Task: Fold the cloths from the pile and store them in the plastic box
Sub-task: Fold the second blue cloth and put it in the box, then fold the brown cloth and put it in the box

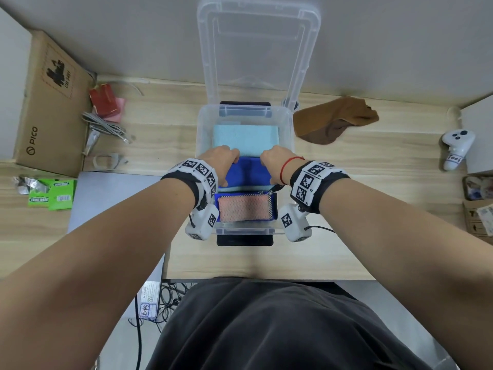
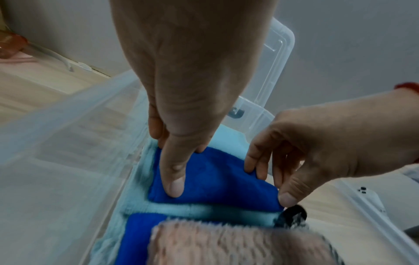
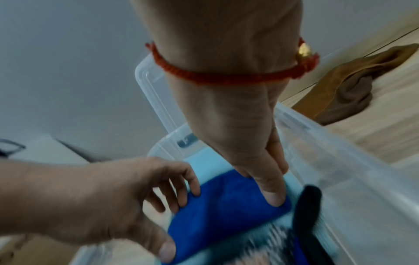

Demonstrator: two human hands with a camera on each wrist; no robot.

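Observation:
A clear plastic box [image 1: 290, 134] stands mid-table with its lid [image 1: 256, 49] propped upright behind it. Inside, a light blue cloth [image 1: 245, 138] lies at the far end and a peach cloth [image 1: 244, 208] on a blue one at the near end. Between them sits a folded dark blue cloth [image 1: 246, 173] [image 2: 215, 182] [image 3: 226, 206]. My left hand [image 1: 221, 158] [image 2: 172, 161] pinches its left end, thumb on top. My right hand [image 1: 274, 158] [image 3: 265, 179] pinches its right end the same way. A crumpled brown cloth [image 1: 338, 120] [image 3: 340, 86] lies on the table, right of the box.
A PICO cardboard box [image 1: 48, 102] stands at the far left, with grey cables [image 1: 106, 126] and a red packet [image 1: 102, 100] beside it. Green packets [image 1: 53, 194] lie at the left edge. A white controller [image 1: 457, 148] stands at the right.

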